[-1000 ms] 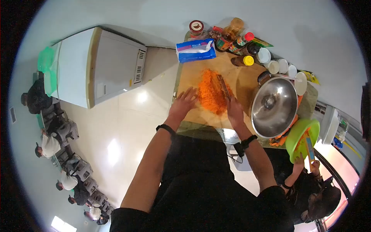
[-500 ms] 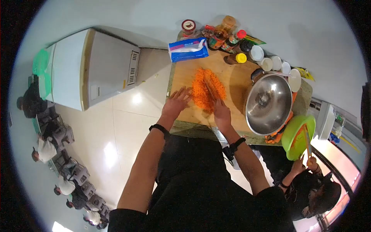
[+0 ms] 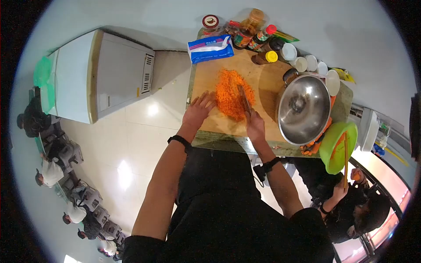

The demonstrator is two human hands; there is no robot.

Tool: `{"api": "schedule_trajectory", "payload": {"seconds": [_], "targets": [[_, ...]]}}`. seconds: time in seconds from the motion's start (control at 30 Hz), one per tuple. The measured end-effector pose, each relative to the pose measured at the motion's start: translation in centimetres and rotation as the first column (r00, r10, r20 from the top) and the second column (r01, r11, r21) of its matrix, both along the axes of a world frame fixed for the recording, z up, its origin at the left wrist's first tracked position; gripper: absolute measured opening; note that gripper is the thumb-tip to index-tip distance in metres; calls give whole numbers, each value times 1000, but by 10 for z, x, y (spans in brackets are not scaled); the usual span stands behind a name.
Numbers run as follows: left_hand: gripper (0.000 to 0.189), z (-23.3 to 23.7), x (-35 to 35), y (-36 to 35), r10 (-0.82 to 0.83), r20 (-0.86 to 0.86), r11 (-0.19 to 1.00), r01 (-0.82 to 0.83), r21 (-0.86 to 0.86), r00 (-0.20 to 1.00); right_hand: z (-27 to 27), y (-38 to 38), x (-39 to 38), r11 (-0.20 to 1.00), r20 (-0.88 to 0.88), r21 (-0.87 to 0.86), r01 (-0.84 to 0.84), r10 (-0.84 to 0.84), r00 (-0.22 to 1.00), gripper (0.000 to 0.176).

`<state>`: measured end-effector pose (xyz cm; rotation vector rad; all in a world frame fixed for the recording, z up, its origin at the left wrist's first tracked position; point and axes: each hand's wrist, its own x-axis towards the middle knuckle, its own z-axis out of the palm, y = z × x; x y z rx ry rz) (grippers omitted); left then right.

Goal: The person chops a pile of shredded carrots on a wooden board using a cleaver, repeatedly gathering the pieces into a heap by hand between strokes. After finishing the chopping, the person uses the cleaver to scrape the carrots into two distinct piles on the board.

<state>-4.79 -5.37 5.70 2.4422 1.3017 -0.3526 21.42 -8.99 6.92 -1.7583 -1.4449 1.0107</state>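
A heap of finely chopped carrot (image 3: 230,96) lies in the middle of the wooden cutting board (image 3: 206,79). My right hand (image 3: 255,127) is wrapped round the handle of a kitchen knife (image 3: 243,97). Its blade points away from me and rests in the right side of the heap. My left hand (image 3: 199,110) lies on the board at the heap's left, fingers spread and holding nothing.
Right of the heap stands a steel bowl (image 3: 305,109), with carrots (image 3: 310,148) near it. A co-worker (image 3: 337,197) holds a long flat tool (image 3: 346,160) over a green bowl (image 3: 337,153). Tissues (image 3: 211,49), sauce bottles (image 3: 252,28) and cups (image 3: 300,64) line the back.
The knife has turned, and its blade has shifted right and nearer to me, out of the heap's middle. My left hand stays by the heap. The co-worker's hands have moved a little.
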Motion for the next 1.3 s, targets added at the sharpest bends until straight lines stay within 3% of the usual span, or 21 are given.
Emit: {"api": "schedule_trajectory", "payload": {"seconds": [0.03,0.1,0.13,0.2,0.33,0.4,0.53,0.6,0.83,0.9,1.13,1.23,1.3], "targets": [[76,2,1,2,6,-1,1000,-6,-1,1000,1,4,-3,1000,-1,-1,-6,6,1000,27],[64,6,4,2,73,-20,994,-74,-84,997,7,10,-9,939,203,-343,19,54,978,29],[64,5,2,3,72,-20,993,-73,-87,997,6,14,-10,938,203,-346,20,54,978,29],[65,4,2,1,52,-17,996,-53,-69,998,6,15,-6,964,434,-240,-114,212,875,27],[74,4,-1,2,-6,9,1000,7,-19,1000,18,32,14,972,256,-225,-72,130,958,31],[74,4,2,4,14,4,999,-13,-45,1000,33,35,21,987,400,-135,-84,132,907,32],[66,8,1,1,8,-64,995,-14,-96,998,32,45,21,981,486,-184,-69,151,861,29],[78,-3,1,0,0,-68,1000,-2,-22,998,17,44,15,978,614,-194,-70,177,769,22],[77,-10,-3,-2,2,14,1000,-2,18,1000,20,20,-2,915,509,-373,-151,338,791,24],[75,-9,-3,-1,-16,-35,1000,15,-17,999,24,17,3,956,460,-276,-97,220,860,23],[74,-4,-3,-2,7,-10,1000,-8,-14,1000,18,9,-6,935,470,-315,-163,303,829,22],[75,-5,-5,-1,20,49,996,-24,81,999,11,10,-19,949,423,-311,-54,190,886,24],[77,-6,-6,-1,77,115,997,-74,-26,990,4,15,-28,988,412,-139,-62,115,904,27]]}}
